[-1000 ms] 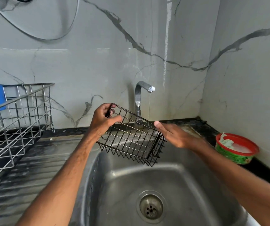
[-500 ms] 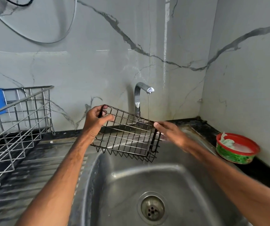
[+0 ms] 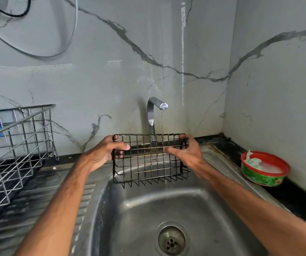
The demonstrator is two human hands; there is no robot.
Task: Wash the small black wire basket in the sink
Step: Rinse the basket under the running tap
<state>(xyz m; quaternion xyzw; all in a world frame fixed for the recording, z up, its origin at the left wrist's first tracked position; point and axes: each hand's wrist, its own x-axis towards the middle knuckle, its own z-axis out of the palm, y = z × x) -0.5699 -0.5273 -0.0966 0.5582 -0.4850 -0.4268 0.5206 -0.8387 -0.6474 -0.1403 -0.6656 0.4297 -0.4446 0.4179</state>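
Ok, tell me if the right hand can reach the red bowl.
Likely yes: nothing stands between the right hand and the red bowl, though it now grips the wire basket.

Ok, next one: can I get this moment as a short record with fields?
basket: black wire, held upright over the sink, stream hitting it
left hand: grips basket's left end
right hand: grips basket's right end
tap: running, thin stream
bowl: red-rimmed, right of sink, cloth inside
rack: steel, left of sink

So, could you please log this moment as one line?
left hand grips left end of small black wire basket | right hand grips right end | basket under running chrome tap, over steel sink
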